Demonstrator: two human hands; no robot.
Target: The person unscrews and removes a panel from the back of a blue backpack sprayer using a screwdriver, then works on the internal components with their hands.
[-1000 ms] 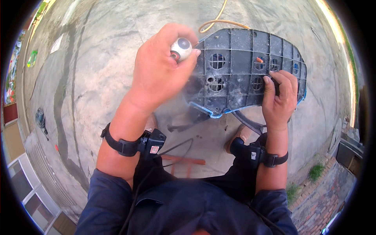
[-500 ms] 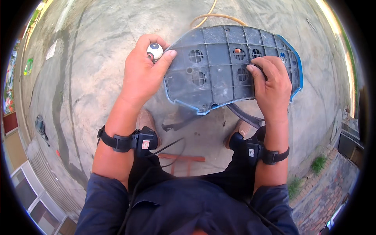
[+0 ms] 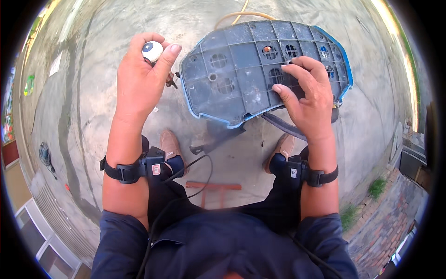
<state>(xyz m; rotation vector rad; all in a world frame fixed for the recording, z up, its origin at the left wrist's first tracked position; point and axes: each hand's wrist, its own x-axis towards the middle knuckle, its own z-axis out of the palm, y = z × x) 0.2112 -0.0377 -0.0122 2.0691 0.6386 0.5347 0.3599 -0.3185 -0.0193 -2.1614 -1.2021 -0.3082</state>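
In my left hand (image 3: 141, 76), closed fingers hold a tool with a rounded white handle end (image 3: 152, 51) capped in dark blue. A dark pointed piece shows below that hand; the rest of the tool is hidden. To the right is a blue-edged unit, its dark grey ribbed plastic base (image 3: 251, 86) facing up, with several round grilles. My right hand (image 3: 310, 95) is over the right half of the base, thumb and index finger apart. Whether it touches the base I cannot tell. A black strap (image 3: 283, 125) hangs from the near edge.
A tan hose (image 3: 246, 16) runs behind the unit. Below, a reddish metal frame (image 3: 213, 186) stands between my legs. On the concrete floor at far left lies a dark power tool (image 3: 45, 154). A black cable (image 3: 206, 172) loops by my left forearm. Bricks (image 3: 385, 228) edge the lower right.
My left hand has moved left with the tool, away from the base's edge. The base has shifted slightly left and up in view. My right thumb and index finger have spread apart.
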